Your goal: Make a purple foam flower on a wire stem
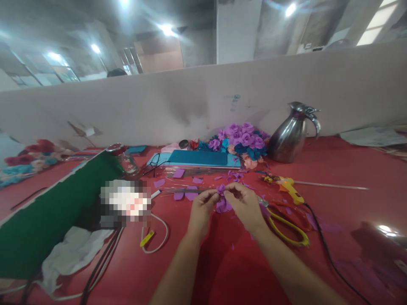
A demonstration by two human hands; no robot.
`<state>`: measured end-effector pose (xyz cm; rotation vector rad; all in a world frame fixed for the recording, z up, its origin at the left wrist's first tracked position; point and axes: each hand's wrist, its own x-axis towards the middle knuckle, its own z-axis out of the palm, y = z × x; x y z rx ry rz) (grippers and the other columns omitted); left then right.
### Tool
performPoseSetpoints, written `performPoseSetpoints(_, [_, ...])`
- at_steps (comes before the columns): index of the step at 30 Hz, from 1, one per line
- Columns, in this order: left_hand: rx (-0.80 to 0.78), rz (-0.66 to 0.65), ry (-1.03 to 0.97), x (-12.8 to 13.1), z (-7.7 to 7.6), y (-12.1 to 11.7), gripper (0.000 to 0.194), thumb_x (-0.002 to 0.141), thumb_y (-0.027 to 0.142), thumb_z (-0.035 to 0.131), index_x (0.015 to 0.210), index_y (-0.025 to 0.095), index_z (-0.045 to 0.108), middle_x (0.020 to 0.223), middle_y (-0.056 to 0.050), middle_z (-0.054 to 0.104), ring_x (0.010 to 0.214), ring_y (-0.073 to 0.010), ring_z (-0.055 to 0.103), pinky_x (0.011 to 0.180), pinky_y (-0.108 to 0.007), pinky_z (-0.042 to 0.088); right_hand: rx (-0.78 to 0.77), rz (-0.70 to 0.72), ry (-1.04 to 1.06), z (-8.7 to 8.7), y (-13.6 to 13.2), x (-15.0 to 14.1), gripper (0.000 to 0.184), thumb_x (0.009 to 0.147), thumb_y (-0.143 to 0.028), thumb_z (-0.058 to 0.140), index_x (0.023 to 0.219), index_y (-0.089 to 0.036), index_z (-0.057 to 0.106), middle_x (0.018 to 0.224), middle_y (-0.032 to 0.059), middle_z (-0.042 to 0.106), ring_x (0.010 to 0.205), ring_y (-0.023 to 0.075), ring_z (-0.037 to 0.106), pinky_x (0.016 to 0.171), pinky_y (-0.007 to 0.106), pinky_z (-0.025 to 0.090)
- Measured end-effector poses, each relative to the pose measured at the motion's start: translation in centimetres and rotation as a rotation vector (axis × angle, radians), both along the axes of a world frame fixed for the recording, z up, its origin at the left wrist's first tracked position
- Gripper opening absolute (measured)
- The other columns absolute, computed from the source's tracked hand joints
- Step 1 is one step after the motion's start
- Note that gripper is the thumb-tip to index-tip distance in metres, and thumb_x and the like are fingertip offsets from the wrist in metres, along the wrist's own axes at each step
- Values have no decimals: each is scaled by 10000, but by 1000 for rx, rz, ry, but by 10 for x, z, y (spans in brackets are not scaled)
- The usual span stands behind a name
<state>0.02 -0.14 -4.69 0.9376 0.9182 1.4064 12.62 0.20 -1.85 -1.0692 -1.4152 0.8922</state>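
My left hand (201, 208) and my right hand (244, 201) meet over the red table (222, 262), fingers pinched together on a small purple foam flower (221, 197). Purple petals hang below the pinch. Loose purple petal pieces (186, 194) lie on the table just left of the hands. Yellow-handled scissors (286, 226) lie to the right of my right hand, and a yellow glue gun (288, 186) with a black cord rests behind them.
A heap of purple and blue foam flowers (241, 142) and a steel jug (291, 133) stand by the white partition. Teal foam sheets (203, 159), a glass jar (125, 159), a green sheet (54, 207), a white cable (155, 237) and red flowers (32, 154) lie left.
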Motion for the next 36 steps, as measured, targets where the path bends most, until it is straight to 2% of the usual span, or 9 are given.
performPoseSetpoints(8, [-9, 13, 12, -1, -2, 0, 148, 720, 274, 735, 820, 166, 755, 744, -31, 691, 705, -123, 564, 701, -235, 426, -16, 31, 39, -2, 3, 2, 112, 769, -247, 565, 689, -197, 625, 658, 4, 642, 619, 151, 567, 603, 265, 440])
performPoseSetpoints(16, [-23, 20, -12, -1, -4, 0, 155, 716, 302, 736, 772, 158, 732, 678, -7, 631, 641, -104, 511, 631, -219, 393, -101, 77, 169, -4, 3, -2, 88, 728, -269, 593, 672, -202, 597, 632, -14, 605, 604, 149, 558, 583, 262, 442])
performPoseSetpoints(24, [-35, 18, 10, -1, -8, 2, 172, 698, 306, 745, 778, 154, 738, 712, -17, 655, 675, -114, 531, 677, -230, 403, -110, 80, 218, -4, 4, -2, 75, 713, -274, 620, 704, -199, 629, 663, 0, 628, 674, 165, 585, 636, 270, 447])
performPoseSetpoints(29, [-8, -7, -38, 0, -4, 1, 131, 725, 284, 720, 760, 159, 737, 697, -18, 656, 661, -110, 530, 663, -223, 404, -199, 111, 340, -3, 3, -3, 73, 689, -262, 631, 656, -198, 619, 619, -22, 597, 622, 144, 548, 625, 265, 436])
performPoseSetpoints(36, [-16, -7, 12, 0, -2, 0, 136, 710, 280, 732, 745, 148, 733, 682, -12, 637, 650, -106, 518, 652, -221, 395, -133, 94, 256, -6, 7, 0, 82, 716, -271, 631, 719, -194, 659, 703, 8, 649, 699, 167, 581, 683, 287, 440])
